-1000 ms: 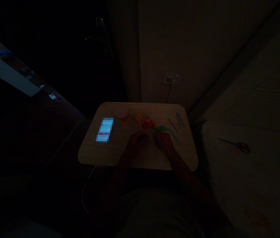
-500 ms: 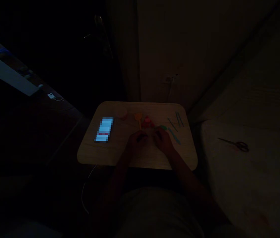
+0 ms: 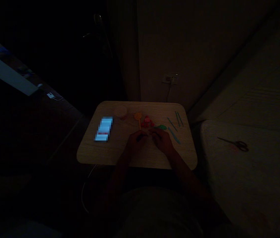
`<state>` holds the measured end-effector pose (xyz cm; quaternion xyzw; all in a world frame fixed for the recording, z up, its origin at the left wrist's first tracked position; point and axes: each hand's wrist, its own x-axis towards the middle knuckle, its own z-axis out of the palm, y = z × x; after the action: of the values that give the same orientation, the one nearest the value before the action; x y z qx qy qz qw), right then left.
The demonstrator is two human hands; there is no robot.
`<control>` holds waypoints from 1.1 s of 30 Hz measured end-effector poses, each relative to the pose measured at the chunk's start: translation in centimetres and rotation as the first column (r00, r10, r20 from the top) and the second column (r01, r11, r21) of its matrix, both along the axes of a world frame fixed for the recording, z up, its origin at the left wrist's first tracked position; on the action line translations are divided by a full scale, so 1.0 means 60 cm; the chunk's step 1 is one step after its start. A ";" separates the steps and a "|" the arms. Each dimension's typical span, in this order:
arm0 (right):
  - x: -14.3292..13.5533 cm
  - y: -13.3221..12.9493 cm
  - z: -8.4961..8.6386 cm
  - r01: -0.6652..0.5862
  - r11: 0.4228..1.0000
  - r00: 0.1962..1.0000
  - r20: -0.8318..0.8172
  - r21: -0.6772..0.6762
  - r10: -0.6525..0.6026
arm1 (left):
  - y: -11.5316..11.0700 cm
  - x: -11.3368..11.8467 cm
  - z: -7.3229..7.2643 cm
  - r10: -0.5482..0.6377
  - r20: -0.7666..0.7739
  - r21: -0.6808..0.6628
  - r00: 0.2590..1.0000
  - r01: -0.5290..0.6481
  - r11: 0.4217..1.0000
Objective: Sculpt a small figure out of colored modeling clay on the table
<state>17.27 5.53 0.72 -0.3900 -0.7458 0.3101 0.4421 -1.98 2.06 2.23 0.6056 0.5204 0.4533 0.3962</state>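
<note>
The scene is very dark. My left hand (image 3: 135, 141) rests over the middle of a small light wooden table (image 3: 92, 152), its fingers curled in a pinch. Facing it, my right hand (image 3: 161, 139) has its fingers bent toward the left fingertips. Whatever lies between the fingertips is too dark and small to make out. Just beyond the hands sits a red lumpy piece (image 3: 147, 121), with an orange round-headed tool (image 3: 138, 116) beside it, its handle pointing toward my left hand. A green oval piece (image 3: 163, 127) lies just past my right knuckles.
Several thin teal sticks (image 3: 172, 124) and a wider blue-teal tool (image 3: 174, 135) lie at the table's right. A glowing phone (image 3: 104, 129) and a round pale container (image 3: 120, 112) are at the left. Scissors (image 3: 241, 145) lie on a pale surface to the right. A wall socket (image 3: 170, 78) holds a plug.
My right fingers have shifted slightly left, closer to my left hand. My left hand has barely moved. The table objects stay in place.
</note>
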 end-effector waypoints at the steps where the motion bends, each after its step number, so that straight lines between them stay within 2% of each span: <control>1: 0.000 0.000 -0.001 0.001 1.000 1.000 -0.007 -0.004 -0.001 | 0.000 -0.001 -0.001 -0.003 -0.004 -0.004 1.000 0.003 1.000; 8: -0.001 -0.002 0.008 -0.003 0.995 0.999 0.050 -0.103 0.009 | -0.001 -0.002 -0.004 -0.005 -0.017 -0.005 1.000 0.005 1.000; 16: -0.002 -0.004 0.002 0.074 0.984 0.996 0.052 -0.163 -0.066 | -0.002 -0.001 0.000 0.005 -0.024 -0.009 1.000 -0.005 1.000; 24: -0.001 -0.004 0.017 0.016 0.994 0.994 0.113 -0.106 -0.004 | -0.003 0.001 0.004 0.012 -0.022 -0.032 1.000 -0.013 0.999; 33: -0.001 0.000 0.006 0.050 0.998 0.995 0.089 -0.023 -0.048 | -0.002 0.001 0.001 0.021 -0.003 -0.032 1.000 -0.021 0.999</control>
<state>17.22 5.55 1.09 -0.4272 -0.7510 0.2907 0.4111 -1.92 1.92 2.32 0.5945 0.5344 0.4482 0.4003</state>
